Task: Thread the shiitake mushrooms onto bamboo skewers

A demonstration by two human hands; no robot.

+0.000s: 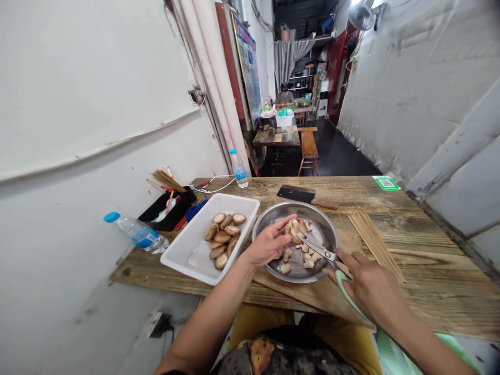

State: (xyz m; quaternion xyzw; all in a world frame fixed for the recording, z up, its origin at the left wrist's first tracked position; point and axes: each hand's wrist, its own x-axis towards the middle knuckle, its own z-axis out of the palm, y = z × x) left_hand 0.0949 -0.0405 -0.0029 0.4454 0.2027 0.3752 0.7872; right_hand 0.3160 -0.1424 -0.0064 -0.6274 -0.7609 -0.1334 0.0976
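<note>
My left hand reaches over the rim of a round metal bowl and pinches a mushroom above it. My right hand grips a pair of green-handled scissors, their blades pointing at the held mushroom. Cut mushroom pieces lie on the bowl's bottom. To the left, a white rectangular tray holds several whole brown mushrooms. Everything rests on a rough wooden table.
A bundle of bamboo skewers lies right of the bowl. A cleaver lies behind it. One water bottle lies at the left edge, another stands at the back. More skewers and a black pouch sit by the wall. A person sits far back.
</note>
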